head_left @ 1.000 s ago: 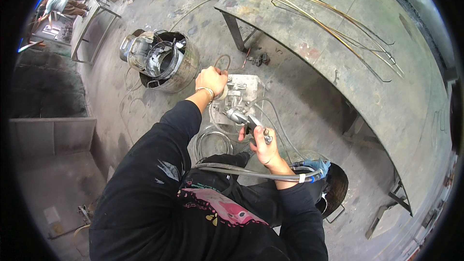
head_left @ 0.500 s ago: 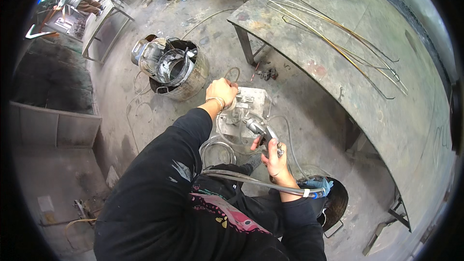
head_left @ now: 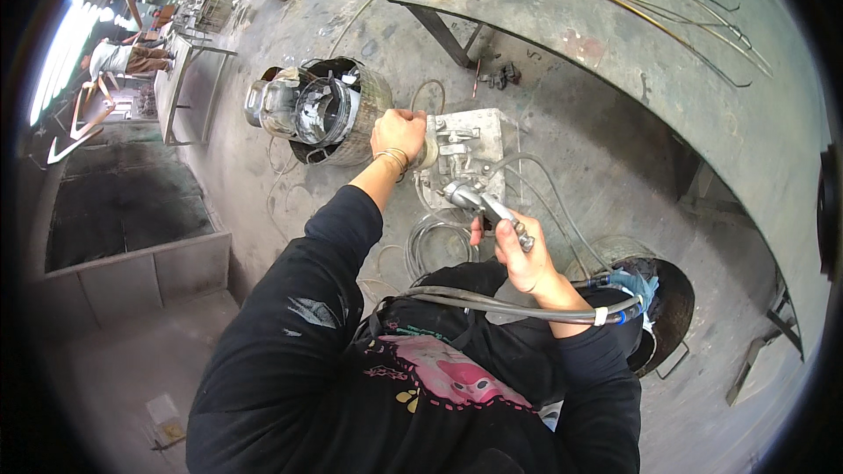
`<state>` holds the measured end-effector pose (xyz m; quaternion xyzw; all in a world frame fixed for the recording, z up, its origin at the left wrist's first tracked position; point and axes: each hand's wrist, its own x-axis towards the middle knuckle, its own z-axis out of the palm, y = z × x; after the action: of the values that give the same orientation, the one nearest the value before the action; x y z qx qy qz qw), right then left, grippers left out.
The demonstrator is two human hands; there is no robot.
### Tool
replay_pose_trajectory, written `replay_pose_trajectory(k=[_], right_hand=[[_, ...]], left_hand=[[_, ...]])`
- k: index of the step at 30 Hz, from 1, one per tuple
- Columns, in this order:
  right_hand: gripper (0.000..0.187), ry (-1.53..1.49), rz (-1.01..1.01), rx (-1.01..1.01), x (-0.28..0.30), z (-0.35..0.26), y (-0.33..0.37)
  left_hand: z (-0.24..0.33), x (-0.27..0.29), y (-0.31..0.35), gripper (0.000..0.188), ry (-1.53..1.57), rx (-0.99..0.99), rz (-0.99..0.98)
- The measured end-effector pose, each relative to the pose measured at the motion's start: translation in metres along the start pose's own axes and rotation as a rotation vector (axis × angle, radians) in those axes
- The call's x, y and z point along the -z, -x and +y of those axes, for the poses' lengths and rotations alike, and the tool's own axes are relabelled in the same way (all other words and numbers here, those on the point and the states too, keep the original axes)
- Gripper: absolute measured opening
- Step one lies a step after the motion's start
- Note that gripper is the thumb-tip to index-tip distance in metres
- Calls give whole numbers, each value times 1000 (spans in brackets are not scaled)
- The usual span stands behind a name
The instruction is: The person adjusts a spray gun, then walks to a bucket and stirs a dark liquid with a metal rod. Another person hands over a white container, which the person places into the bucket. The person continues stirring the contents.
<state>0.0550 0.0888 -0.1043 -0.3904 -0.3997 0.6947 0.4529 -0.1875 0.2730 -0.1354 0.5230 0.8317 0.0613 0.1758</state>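
Observation:
A silver spray gun point(head_left: 474, 199) sits in my right hand point(head_left: 525, 254), its head pointing away to the upper left. The fingers curl round its grip, and a hose drapes over my right forearm. My left hand point(head_left: 399, 134) is closed at the top of a pale, round part point(head_left: 428, 147) beside a dusty grey boxy machine point(head_left: 492, 127); its fingertips are partly hidden, and I cannot tell what that part is. The gun's head is close to the near side of this machine, with a small gap between the gun and my left hand.
Beyond my left hand stands a drum point(head_left: 373, 105) holding a dark bucket. A metal table point(head_left: 562, 13) with long bent rods is at the right. Hoses point(head_left: 435, 246) coil on the floor. A dark bin point(head_left: 676, 316) stands near my right elbow; a person point(head_left: 114, 57) is far left.
The view has shifted, so the table sits higher and further right. Both hands keep their holds, and the spray gun has moved slightly relative to the machine.

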Motion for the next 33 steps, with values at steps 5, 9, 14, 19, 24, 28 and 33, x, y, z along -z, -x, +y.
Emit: replay_pose_trajectory(k=[5, 9, 14, 19, 24, 28, 33], right_hand=[[47, 48, -34, 51, -8, -3, -3], [46, 56, -87, 27, -14, 2, -7], [59, -39, -123, 11, -25, 8, -17], [65, -182, -204, -154, -27, 4, -25], [65, -121, -208, -155, -31, 3, -30], [65, -159, -197, -167, -32, 2, -29], [66, -137, -156, -149, -27, 7, -24]], left_hand=[[-6, -3, -4, 38, 154, 20, -14], [-7, -3, -5, 36, 240, 41, -4], [-6, -4, -3, 36, 237, 18, 16], [-5, -3, -1, 35, 213, -2, 26], [-4, -2, 1, 37, 164, -6, 20], [0, 1, 5, 35, 191, -15, 24], [2, 4, 8, 36, 194, -7, 25]])
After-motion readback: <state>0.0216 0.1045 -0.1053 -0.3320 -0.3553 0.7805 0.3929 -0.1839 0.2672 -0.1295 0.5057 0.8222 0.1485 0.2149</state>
